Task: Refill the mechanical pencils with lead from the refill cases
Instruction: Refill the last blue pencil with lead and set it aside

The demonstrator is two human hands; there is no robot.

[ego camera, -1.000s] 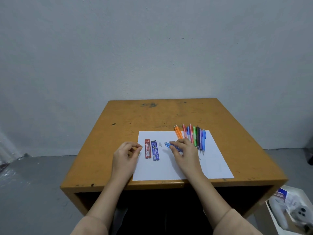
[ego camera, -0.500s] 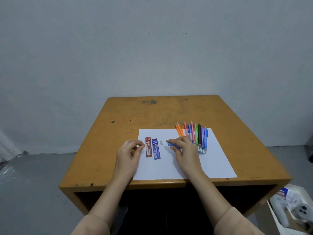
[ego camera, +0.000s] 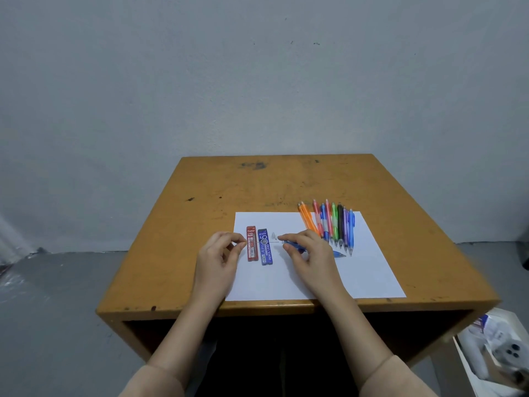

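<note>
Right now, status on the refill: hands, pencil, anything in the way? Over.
Left hand pinching a lead, held across red case and blue case. Right hand gripping blue pencil, back end facing the lead. Nothing between lead and pencil.

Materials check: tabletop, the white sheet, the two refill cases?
Tabletop: looks like painted wood or laminate, matte ochre, scuffed with dark marks. White sheet: likely paper, thin, flat, matte. Red refill case and blue refill case: probably hard plastic, printed labels; finish too small to judge.

head view, above, facing forward-down, table near
</note>
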